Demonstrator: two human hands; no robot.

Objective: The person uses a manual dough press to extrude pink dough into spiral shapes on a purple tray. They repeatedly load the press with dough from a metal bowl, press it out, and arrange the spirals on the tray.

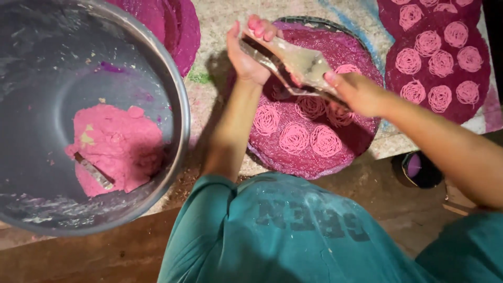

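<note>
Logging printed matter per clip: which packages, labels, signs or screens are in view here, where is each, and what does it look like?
No packages, labels, signs or screens in view.
Only lettering: dark block print on the person's teal garment, bottom centre, below the forearms.
Left hand and right hand hold a clear, unlabelled plastic press over a round magenta mat.

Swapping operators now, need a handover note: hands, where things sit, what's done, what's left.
Left hand grips the upper end of a metal dough press; right hand holds its lower end, above the round purple mat.
Done: about six pink noodle coils lie on that mat; a second mat at right is filled with coils.
Left: part of the near mat is bare. Pink dough with a tool stuck in it remains in the large metal bowl.
</note>
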